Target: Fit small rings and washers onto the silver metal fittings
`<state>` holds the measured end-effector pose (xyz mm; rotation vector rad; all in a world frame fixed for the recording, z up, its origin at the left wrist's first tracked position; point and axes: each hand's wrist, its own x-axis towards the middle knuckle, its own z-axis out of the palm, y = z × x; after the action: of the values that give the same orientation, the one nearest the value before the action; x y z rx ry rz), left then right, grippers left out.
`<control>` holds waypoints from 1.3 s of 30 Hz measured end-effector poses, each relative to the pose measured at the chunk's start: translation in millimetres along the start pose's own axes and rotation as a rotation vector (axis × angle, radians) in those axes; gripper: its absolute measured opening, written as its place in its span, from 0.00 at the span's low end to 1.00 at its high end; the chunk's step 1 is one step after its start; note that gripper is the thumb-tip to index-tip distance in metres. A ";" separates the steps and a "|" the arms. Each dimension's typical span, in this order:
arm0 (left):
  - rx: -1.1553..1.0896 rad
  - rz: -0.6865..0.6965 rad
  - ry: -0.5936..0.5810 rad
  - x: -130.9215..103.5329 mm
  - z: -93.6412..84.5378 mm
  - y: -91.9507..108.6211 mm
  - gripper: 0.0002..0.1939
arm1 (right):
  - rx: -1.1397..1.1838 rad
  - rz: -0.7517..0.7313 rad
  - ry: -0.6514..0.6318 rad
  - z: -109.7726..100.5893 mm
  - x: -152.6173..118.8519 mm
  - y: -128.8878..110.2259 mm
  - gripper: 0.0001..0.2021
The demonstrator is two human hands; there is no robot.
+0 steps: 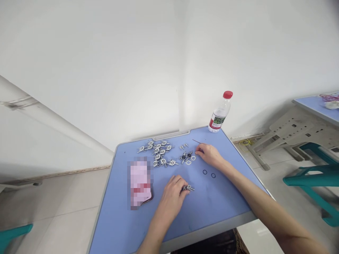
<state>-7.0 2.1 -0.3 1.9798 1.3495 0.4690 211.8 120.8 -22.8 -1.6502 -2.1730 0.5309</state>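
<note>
Near the middle of the blue table [116, 211], my left hand [174, 192] grips a small metal part [189, 188] between thumb and fingers. My right hand [208, 153] has its fingers closed beside the small loose pieces; a thin dark stick [196, 141] extends from it toward the upper left. Next to its fingertips lie flat metal plates [188, 162] and parts with black discs [183, 157]. Two black rings [204, 172] rest below my right hand. A cluster of similar metal parts [162, 151] sits at the back left, and small clips [181, 147] lie behind the plates.
A pixelated pink object [140, 180] lies left of my left hand. The red-capped bottle [217, 118] stands at the table's back right corner, near the wall [148, 70]. Farther right are teal stools [309, 180] and another blue table [315, 106].
</note>
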 end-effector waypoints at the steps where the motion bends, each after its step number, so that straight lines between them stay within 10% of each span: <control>1: 0.004 0.001 0.001 -0.2 0.1 -0.2 0.06 | 0.005 0.001 0.003 -0.8 -0.1 -0.4 0.03; 15: -0.011 0.034 0.026 -3.5 -1.9 3.4 0.07 | 0.338 -0.234 -0.134 17.4 -90.5 -53.6 0.06; 39: -0.015 0.050 0.043 -5.4 1.0 2.0 0.08 | -0.189 -0.833 0.055 21.2 -100.0 -32.0 0.14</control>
<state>-7.2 -3.6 0.8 2.0061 1.3211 0.5463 200.1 14.7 -30.9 -0.6741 -2.6402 0.0336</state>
